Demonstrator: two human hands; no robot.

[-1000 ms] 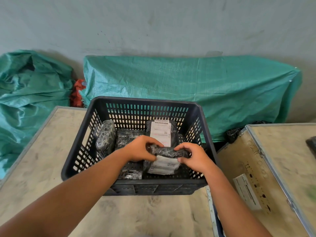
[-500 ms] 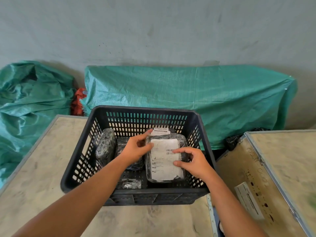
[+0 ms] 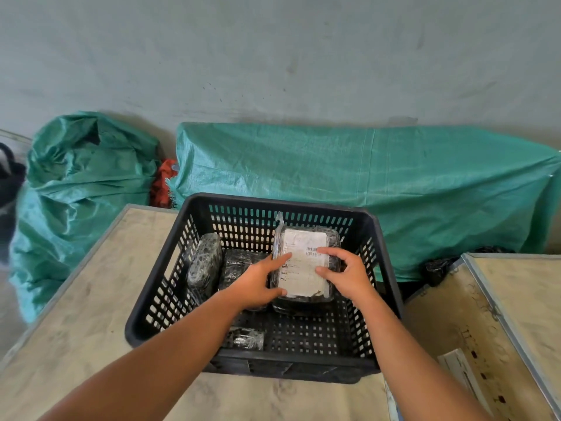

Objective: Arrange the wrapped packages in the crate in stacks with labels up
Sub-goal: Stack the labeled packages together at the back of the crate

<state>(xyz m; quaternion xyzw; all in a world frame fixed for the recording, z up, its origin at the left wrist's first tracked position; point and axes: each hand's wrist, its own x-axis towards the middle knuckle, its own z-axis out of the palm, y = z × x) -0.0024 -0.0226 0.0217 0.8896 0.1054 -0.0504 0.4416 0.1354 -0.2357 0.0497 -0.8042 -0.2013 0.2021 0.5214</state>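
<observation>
A black slotted plastic crate [image 3: 158, 287] stands on a beige table. At its back right lies a wrapped package [image 3: 303, 256] with its white label facing up, resting on top of another one. My left hand [image 3: 258, 284] grips its left edge and my right hand [image 3: 346, 275] rests on its right side, fingers spread over the label. A black wrapped package [image 3: 205, 262] stands on edge at the crate's left. Another package [image 3: 239, 262] lies flat beside it. A small wrapped package [image 3: 246, 338] lies near the crate's front wall.
Green tarpaulin covers a long bulk [image 3: 394, 189] behind the crate and a heap [image 3: 82, 183] at the left. A second beige table [image 3: 501, 329] with a metal edge stands to the right, with a white label [image 3: 461, 372] on it. A black bag [image 3: 437, 268] sits between table and tarpaulin.
The package was turned from its edge to label up, then shifted to the crate's back right onto the stack. Both hands moved back with it.
</observation>
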